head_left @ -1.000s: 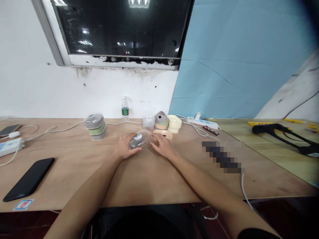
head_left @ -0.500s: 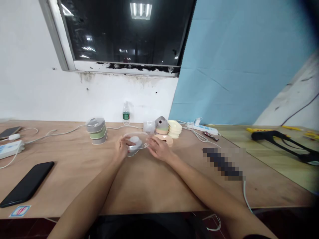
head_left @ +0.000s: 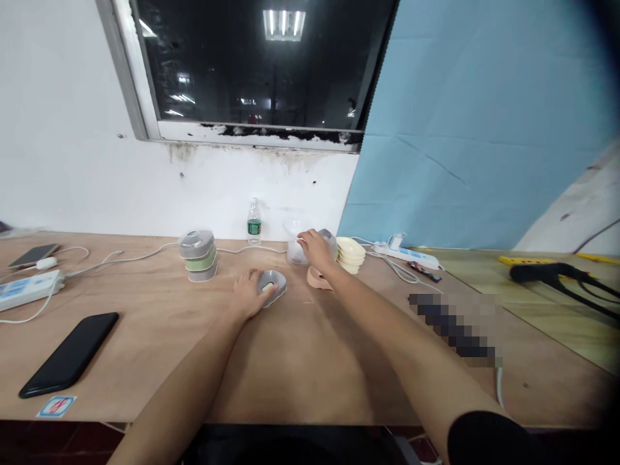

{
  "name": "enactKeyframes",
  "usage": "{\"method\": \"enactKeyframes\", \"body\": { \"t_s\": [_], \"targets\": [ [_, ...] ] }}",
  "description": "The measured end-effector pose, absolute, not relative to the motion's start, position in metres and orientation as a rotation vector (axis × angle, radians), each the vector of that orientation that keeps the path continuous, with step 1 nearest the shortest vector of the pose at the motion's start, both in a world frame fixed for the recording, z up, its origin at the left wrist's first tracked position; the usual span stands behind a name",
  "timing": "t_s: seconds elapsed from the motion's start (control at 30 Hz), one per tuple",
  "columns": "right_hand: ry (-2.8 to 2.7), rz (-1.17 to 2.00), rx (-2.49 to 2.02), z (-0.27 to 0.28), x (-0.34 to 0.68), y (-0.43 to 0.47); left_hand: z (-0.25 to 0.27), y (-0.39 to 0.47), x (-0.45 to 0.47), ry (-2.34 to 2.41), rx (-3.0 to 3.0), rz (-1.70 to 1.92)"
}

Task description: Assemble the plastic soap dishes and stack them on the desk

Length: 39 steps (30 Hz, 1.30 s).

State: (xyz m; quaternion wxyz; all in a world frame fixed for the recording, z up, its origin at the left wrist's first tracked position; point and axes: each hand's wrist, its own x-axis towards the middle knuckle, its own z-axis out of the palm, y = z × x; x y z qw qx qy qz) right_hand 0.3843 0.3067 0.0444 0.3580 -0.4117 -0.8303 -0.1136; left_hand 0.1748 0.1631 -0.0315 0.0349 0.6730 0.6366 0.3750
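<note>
My left hand is closed around the left side of a grey rounded plastic part on the table, its thumb lying across the front and a pale opening showing in the middle. Farther back, my right hand pinches a clear plastic piece tilted above a stack of clear plastic pieces. Behind that hand, a stack with a grey top is partly hidden. A peach-coloured part lies below my right wrist. Cream-coloured pieces are stacked to its right.
Left of my hands stands a grey and green stack. A water bottle is by the wall. A black phone lies front left; power strips and cables lie at both sides. A blurred dark object lies right.
My right hand has moved back with the clear piece, away from the grey part and over to the clear stack. My left hand stays on the grey part. The view has shifted slightly.
</note>
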Motion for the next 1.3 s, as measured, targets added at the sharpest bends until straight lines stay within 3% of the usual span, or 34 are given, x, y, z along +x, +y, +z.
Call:
{"method": "enactKeyframes", "body": {
  "t_s": [0.13, 0.27, 0.83, 1.1, 1.3],
  "targets": [
    [-2.182, -0.272, -1.268, 0.043, 0.379, 0.332, -0.033, 0.16, 0.175, 2.036, 2.112, 0.795],
    [-2.304, -0.201, -1.237, 0.034, 0.377, 0.343, -0.036, 0.162, 0.173, 2.031, 2.111, 0.719],
    [-2.114, -0.125, -1.101, 0.023, 0.384, 0.338, -0.034, 0.165, 0.177, 1.848, 1.939, 1.184],
    [-1.926, 0.086, -0.849, -0.005, 0.374, 0.257, -0.034, 0.171, 0.181, 1.726, 1.614, 1.49],
    [-1.922, 0.155, -0.8, -0.023, 0.378, 0.235, -0.031, 0.164, 0.184, 1.466, 1.782, 1.424]
  ]
}}
